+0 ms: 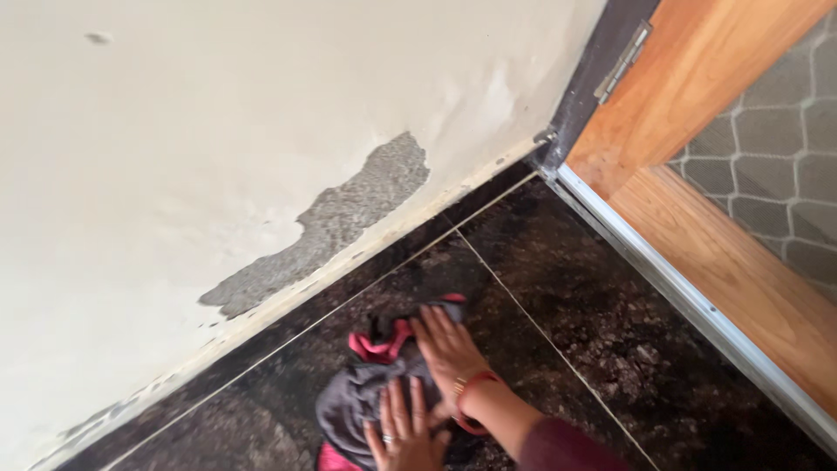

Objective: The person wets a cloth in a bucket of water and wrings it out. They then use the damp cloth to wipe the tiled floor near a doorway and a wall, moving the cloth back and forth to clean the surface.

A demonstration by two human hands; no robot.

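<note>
We have both hands flat on a crumpled grey and red cloth [366,392] that lies on the dark speckled floor tiles [610,349], near the edge where the floor meets the wall and short of the door corner. The right hand [449,349], a red bangle at its wrist, presses down with fingers spread toward the wall; the left hand [405,432], wearing a ring, lies palm-down just behind it. Neither is clenched: open palms bear on the cloth, likely to keep it bunched against the tile. Along the floor edge the cream wall [218,131] has a patch of bare grey plaster [331,227]. At the corner stands a wooden door [697,78] above a metal threshold strip [697,305].
</note>
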